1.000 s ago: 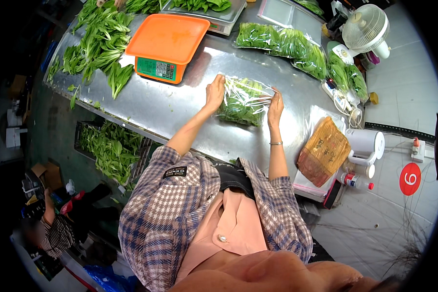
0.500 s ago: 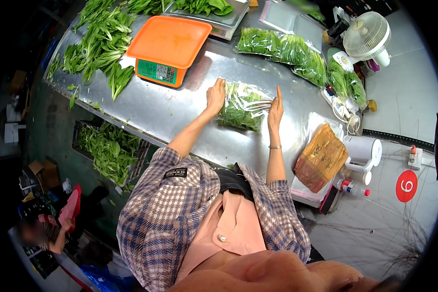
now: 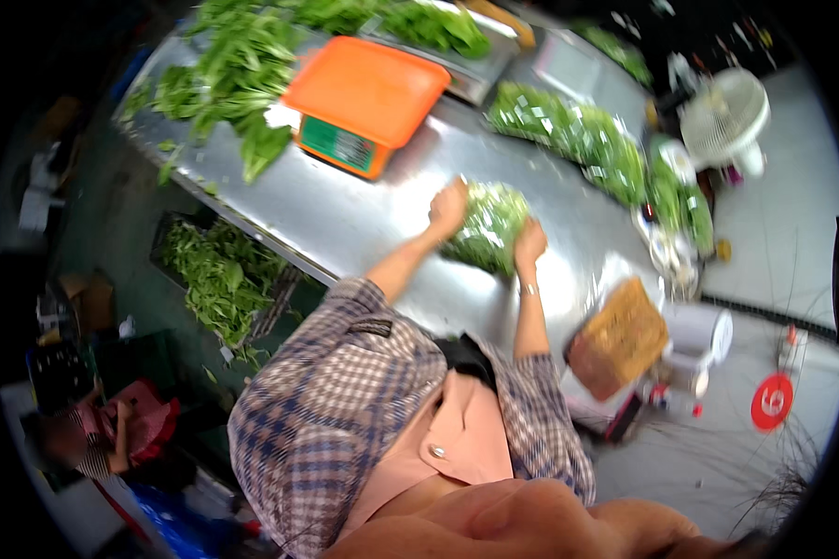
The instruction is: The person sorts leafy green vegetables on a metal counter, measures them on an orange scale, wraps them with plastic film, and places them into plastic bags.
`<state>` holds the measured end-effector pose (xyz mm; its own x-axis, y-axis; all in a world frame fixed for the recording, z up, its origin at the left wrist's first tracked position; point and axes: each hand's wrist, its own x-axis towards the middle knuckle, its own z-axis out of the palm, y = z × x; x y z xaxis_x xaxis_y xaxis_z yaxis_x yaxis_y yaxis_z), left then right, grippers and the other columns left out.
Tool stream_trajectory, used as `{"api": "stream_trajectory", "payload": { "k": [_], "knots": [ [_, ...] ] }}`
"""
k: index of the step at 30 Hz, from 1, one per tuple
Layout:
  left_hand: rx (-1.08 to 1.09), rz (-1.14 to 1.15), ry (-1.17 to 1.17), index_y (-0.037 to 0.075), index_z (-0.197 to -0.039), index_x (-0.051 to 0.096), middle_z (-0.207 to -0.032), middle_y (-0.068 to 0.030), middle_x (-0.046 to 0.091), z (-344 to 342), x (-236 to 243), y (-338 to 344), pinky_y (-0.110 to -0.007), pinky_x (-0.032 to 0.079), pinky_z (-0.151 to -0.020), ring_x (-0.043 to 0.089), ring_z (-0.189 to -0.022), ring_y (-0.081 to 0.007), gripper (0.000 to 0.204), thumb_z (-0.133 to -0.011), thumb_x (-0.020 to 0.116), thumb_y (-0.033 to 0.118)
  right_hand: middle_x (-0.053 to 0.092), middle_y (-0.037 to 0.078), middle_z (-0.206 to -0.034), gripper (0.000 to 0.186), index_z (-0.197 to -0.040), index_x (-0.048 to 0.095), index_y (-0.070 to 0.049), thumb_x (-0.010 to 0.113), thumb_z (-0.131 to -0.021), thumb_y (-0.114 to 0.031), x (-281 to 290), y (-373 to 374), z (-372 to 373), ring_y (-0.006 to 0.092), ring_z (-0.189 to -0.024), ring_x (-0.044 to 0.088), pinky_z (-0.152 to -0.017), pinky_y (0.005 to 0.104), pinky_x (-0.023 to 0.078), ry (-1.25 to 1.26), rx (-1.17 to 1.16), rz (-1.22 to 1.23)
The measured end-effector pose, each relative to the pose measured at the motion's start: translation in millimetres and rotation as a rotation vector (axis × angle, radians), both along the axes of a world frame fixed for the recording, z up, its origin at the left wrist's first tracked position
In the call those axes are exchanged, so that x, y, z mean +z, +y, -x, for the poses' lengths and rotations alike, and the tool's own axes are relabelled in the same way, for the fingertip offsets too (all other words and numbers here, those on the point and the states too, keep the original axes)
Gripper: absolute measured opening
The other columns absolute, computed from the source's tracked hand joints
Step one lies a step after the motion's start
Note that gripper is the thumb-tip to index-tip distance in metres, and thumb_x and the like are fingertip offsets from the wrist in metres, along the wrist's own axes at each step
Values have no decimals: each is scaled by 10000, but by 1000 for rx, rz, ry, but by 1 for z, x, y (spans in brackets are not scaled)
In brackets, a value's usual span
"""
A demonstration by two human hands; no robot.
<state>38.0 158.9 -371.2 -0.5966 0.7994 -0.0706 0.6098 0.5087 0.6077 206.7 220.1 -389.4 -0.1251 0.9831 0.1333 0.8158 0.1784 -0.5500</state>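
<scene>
A clear plastic bag of leafy greens (image 3: 488, 229) lies on the shiny metal table in front of me. My left hand (image 3: 449, 207) grips its left side with curled fingers. At the bag's right edge, my right hand (image 3: 530, 242) is closed on the plastic, with a bracelet at the wrist. Motion blurs both hands a little, and the fingertips are partly hidden. Beyond my left hand stands an orange scale (image 3: 368, 93) with a green panel.
Loose greens (image 3: 242, 74) heap at the table's far left. Filled bags (image 3: 569, 135) lie at the back right, near a fan (image 3: 725, 116). A brown block-like bundle (image 3: 617, 337) sits right. Below the left edge is a crate of greens (image 3: 224, 279); another person (image 3: 112, 429) is lower left.
My right hand has gone from upright with a finger stretched out to curled on the bag. Both hands are nearer each other, and the bag looks narrower. The whole view has shifted.
</scene>
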Motion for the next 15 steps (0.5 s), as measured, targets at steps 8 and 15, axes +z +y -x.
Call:
{"api": "stream_trajectory", "payload": {
  "k": [8, 15],
  "knots": [
    [72, -203, 377, 70, -823, 469, -746, -103, 570, 19, -27, 2, -400, 418, -645, 558, -739, -253, 118, -779, 439, 175, 523, 213, -981, 513, -1061, 470, 49, 502, -803, -392, 37, -5, 3, 342, -947, 478, -821, 388, 368, 243, -83, 17],
    [175, -163, 112, 32, -944, 404, -896, -147, 509, 44, -6, -14, -418, 398, -732, 497, -858, -318, 250, -806, 460, 233, 569, 160, -778, 581, -836, 548, 108, 610, -720, -458, -13, 2, 7, 214, -665, 522, -592, 317, 414, 395, 70, 397]
  ]
}}
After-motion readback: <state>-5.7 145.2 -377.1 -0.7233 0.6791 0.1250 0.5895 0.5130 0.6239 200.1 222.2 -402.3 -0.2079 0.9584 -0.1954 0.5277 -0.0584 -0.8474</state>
